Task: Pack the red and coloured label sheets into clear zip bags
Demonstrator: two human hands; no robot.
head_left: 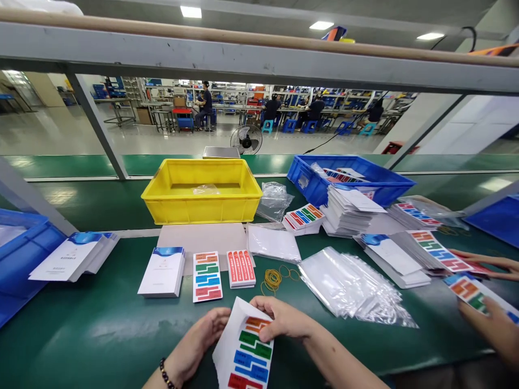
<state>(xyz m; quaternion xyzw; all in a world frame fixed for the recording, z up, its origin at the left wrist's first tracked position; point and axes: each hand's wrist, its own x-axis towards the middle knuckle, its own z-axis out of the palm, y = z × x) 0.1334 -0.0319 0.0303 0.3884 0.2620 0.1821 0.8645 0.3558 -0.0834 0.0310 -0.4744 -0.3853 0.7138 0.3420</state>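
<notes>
A sheet of coloured stickers (252, 354) with orange, green, blue and red blocks is held upright and tilted near the table's front edge. White paper (227, 337) lies against it and bows out on the left; whether it is a booklet or a single leaf I cannot tell. My right hand (284, 319) grips the top right, thumb on the sticker face. At the left edge, my left hand (203, 335) has its fingers curled against the white paper, tips partly hidden. Beyond stand white booklets (160, 273), a pile of sticker sheets (207, 276) and red label sheets (241, 268).
Rubber bands (272, 280) and clear plastic bags (352, 283) lie to the right. A yellow bin (203, 208) and a blue bin (312, 186) stand behind. At far right a co-worker's hands (492, 319) hold booklets and sticker sheets. More booklets (67, 256) sit at left.
</notes>
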